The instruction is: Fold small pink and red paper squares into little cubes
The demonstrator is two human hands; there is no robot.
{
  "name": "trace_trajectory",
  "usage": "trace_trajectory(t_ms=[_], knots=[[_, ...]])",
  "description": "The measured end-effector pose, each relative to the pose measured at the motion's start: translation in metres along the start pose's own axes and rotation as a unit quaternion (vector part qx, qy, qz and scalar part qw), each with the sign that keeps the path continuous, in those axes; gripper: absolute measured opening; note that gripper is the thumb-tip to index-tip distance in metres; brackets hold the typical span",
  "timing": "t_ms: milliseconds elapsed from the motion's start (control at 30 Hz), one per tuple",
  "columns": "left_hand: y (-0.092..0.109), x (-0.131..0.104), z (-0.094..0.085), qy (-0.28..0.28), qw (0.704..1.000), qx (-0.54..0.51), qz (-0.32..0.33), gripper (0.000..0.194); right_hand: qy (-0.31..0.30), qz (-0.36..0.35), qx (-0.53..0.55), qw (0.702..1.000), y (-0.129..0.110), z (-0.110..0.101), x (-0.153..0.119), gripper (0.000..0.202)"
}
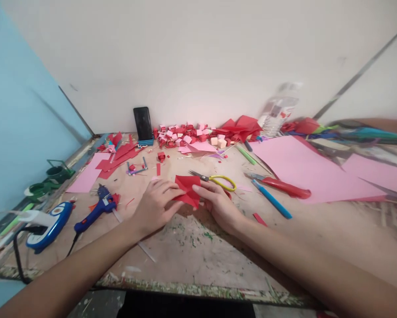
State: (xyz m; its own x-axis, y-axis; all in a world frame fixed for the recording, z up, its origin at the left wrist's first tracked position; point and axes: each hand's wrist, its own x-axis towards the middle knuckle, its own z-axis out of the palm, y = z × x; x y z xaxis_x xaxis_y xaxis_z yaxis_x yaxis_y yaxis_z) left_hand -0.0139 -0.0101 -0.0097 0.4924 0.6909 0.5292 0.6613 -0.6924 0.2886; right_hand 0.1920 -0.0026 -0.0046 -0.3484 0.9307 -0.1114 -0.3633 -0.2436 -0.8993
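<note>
A creased piece of red paper (188, 187) is held up between my two hands, just above the table. My left hand (160, 201) pinches its left side with fingers and thumb. On the right edge, my right hand (216, 201) grips it, the thumb lying on the paper's front and the fingers partly hidden behind. Right behind the paper lie scissors (223, 180) with yellow handles, their blades pointing left. A small folded red paper piece (161, 156) sits farther back on the table.
A blue glue gun (97, 210) and a blue-white power strip (51, 227) lie at left. Red and pink paper cubes (188, 134) are heaped by the wall, near a phone (142, 123). To the right are a red-handled cutter (284, 185), a blue pen (273, 199) and pink sheets (311, 168).
</note>
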Motion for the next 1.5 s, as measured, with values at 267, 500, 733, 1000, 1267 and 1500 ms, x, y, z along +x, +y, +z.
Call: trace_trajectory(t_ms=[267, 500, 733, 1000, 1267, 1500], knots=[[0.006, 0.004, -0.005, 0.036, 0.986, -0.138, -0.084, 0.021, -0.049, -0.021, -0.104, 0.993, -0.001, -0.001, -0.005, 0.045], [0.012, 0.003, -0.004, 0.019, 0.97, -0.228, -0.079, 0.027, -0.036, -0.026, -0.108, 0.993, 0.002, 0.002, -0.002, 0.034], [0.014, 0.001, -0.001, -0.014, 0.959, -0.265, -0.102, 0.028, -0.016, -0.02, -0.102, 0.994, 0.0, 0.006, -0.003, 0.025], [0.013, 0.004, -0.005, 0.041, 0.911, -0.339, -0.231, 0.019, 0.004, -0.009, -0.097, 0.995, -0.002, 0.011, -0.005, 0.024], [0.012, 0.006, 0.005, -0.041, 0.819, -0.492, -0.292, 0.027, -0.017, 0.033, -0.071, 0.997, -0.003, 0.015, -0.008, 0.025], [0.015, 0.004, 0.002, -0.037, 0.822, -0.488, -0.292, 0.028, -0.028, 0.026, -0.102, 0.994, 0.0, 0.01, -0.006, 0.028]])
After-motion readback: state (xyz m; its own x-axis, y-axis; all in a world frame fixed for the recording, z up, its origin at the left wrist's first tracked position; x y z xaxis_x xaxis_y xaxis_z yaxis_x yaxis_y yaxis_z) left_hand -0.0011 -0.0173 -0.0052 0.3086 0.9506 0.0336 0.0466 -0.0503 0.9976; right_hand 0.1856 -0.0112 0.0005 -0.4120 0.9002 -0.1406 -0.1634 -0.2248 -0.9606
